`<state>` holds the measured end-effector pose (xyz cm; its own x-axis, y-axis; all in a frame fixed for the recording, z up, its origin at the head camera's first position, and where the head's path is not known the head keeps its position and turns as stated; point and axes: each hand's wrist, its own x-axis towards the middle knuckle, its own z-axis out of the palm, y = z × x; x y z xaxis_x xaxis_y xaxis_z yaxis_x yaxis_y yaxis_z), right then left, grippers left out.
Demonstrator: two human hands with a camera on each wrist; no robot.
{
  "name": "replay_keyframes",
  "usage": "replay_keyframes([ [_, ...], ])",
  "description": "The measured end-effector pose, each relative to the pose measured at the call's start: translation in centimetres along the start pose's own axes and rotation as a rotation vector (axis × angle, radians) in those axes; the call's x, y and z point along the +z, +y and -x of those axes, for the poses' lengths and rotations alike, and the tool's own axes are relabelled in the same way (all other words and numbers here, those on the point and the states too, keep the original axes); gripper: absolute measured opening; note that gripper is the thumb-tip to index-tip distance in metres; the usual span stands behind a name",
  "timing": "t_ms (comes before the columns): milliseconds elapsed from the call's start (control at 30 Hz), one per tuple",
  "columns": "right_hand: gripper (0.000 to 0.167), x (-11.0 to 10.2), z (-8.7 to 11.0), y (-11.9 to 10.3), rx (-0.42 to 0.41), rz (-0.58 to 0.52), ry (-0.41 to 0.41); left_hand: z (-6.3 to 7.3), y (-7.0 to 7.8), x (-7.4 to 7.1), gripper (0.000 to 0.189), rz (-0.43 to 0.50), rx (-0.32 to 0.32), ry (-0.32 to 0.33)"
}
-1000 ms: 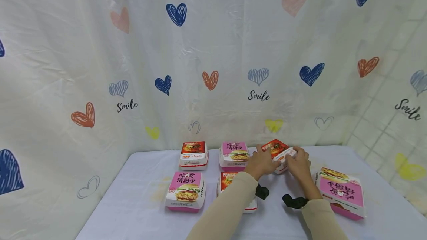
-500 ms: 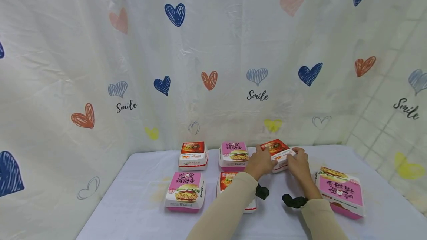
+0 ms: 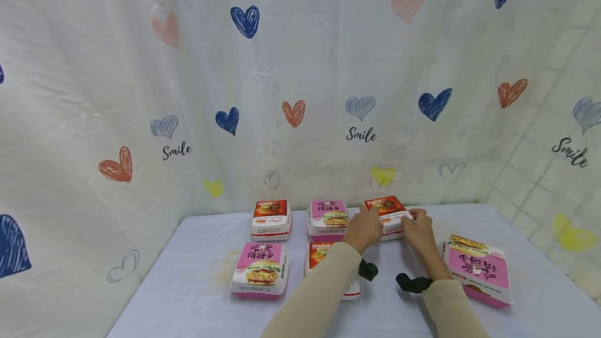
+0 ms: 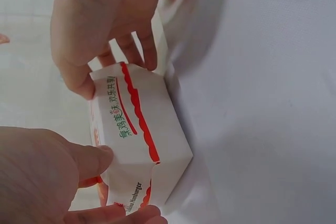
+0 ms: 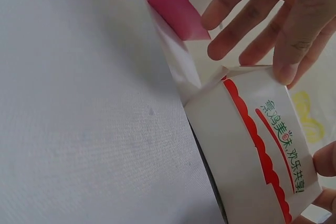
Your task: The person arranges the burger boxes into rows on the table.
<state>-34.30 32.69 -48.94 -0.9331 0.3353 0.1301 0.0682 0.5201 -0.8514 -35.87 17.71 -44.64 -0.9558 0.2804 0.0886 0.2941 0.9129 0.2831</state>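
Observation:
A red-and-white burger box (image 3: 387, 205) sits at the back right of the table, its front turned slightly askew. My left hand (image 3: 365, 228) holds its left side, with the thumb on the printed front near the upper edge in the left wrist view. My right hand (image 3: 419, 227) grips the opposite side, thumb at the upper corner, fingers along the side wall. In the right wrist view the burger box (image 5: 252, 145) shows its front, a red scalloped band and green lettering; my left hand (image 5: 299, 24) has some fingers stretched past the corner.
Pink burger boxes stand at back middle (image 3: 328, 220), front left (image 3: 260, 270) and far right (image 3: 478, 270). Another red-and-white box (image 3: 271, 220) stands at back left; one more (image 3: 319, 254) is partly hidden by my left sleeve. A heart-printed curtain (image 3: 300, 67) hangs behind the table (image 3: 197, 275).
The red-and-white box between my hands has turned so its front faces nearer to me. Both hands have stayed on it, shifting only slightly. The other boxes have not moved.

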Motion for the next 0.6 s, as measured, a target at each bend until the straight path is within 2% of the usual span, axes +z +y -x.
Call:
replay_keyframes([
  [467, 0.054, -0.12, 0.16, -0.21, 0.023, -0.001, 0.011, -0.16, -0.23, 0.0, 0.029, -0.028, 0.037, 0.002],
  [600, 0.053, -0.06, 0.16, -0.15, 0.026, 0.005, 0.004, -0.17, -0.27, -0.22, 0.029, -0.041, 0.03, -0.002],
])
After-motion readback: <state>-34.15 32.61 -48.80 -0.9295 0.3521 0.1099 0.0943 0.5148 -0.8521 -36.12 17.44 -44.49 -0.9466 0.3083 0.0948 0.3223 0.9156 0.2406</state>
